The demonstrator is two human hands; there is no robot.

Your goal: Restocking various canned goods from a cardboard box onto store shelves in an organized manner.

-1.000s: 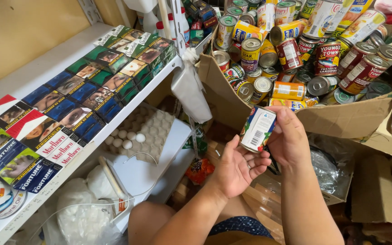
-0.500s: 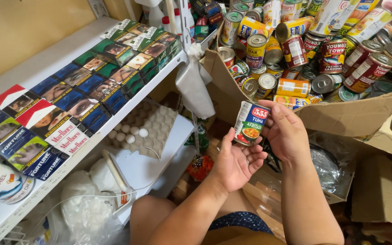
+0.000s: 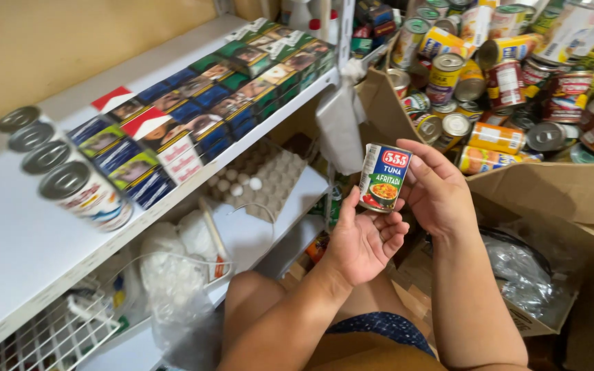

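**A:** Right hand [image 3: 438,189] has the small can [image 3: 383,177] upright, label turned to the camera: green and blue wrapper with a red patch on top. The fingers [image 3: 426,152] are curled round its far side and top edge, clamped on it.

**B:** And the left hand [image 3: 364,240]?

**A:** Palm up, just under the can. Its thumb touches the can's lower left edge and the fingers [image 3: 394,230] are spread loosely apart (cupping, not gripping). So the can sits between the two hands, in the air above the person's bare knee [image 3: 256,295].

**B:** What's around them?

**A:** Behind the right hand, an open cardboard box [image 3: 537,192] heaped with tins [image 3: 496,137] lying every which way, some showing their silver lids. To the left, a white shelf [image 3: 15,233] carrying rows of flat packets [image 3: 173,130] in blue, green and red, and four tins in a line [image 3: 56,172] near its front edge.

**B:** Below that?

**A:** A lower shelf with a grey egg tray [image 3: 269,182], a few white eggs [image 3: 238,187] in it, and bunched clear plastic bags [image 3: 173,275] beside it.
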